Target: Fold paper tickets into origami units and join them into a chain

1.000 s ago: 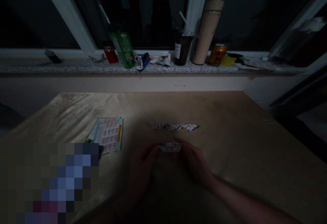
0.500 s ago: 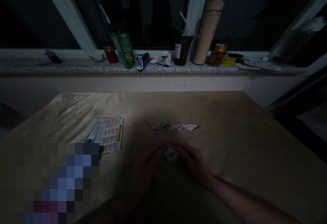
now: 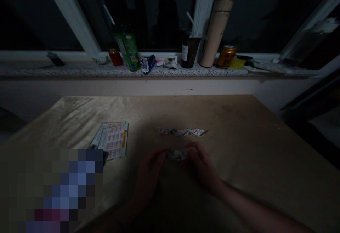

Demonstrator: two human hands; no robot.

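Note:
A small folded piece of printed paper [image 3: 177,154] spans the gap between my two hands, just above the table. My left hand [image 3: 151,171] pinches its left end, thumb and fingers pressed together. At its right end my right hand [image 3: 203,165] grips with the thumb side, while the index finger is raised and bent over it. Dim light hides the exact fingertip contact. Beyond my hands lies a row of folded printed paper pieces [image 3: 182,131], end to end. Printed cards [image 3: 113,141] with red-and-white grids overlap to the left.
On the stone windowsill [image 3: 159,70] stand a green bottle [image 3: 130,52], a dark cup with a straw [image 3: 190,52], a tall beige cylinder [image 3: 216,33], an orange can [image 3: 226,56], a red jar [image 3: 115,57] and crumpled wrappers [image 3: 148,63]. A blurred-out patch covers the lower left.
The paper has turned from a pointed, wider shape to a flatter, narrower strip. My right index finger has lifted and the right hand has shifted slightly; my left hand keeps its place.

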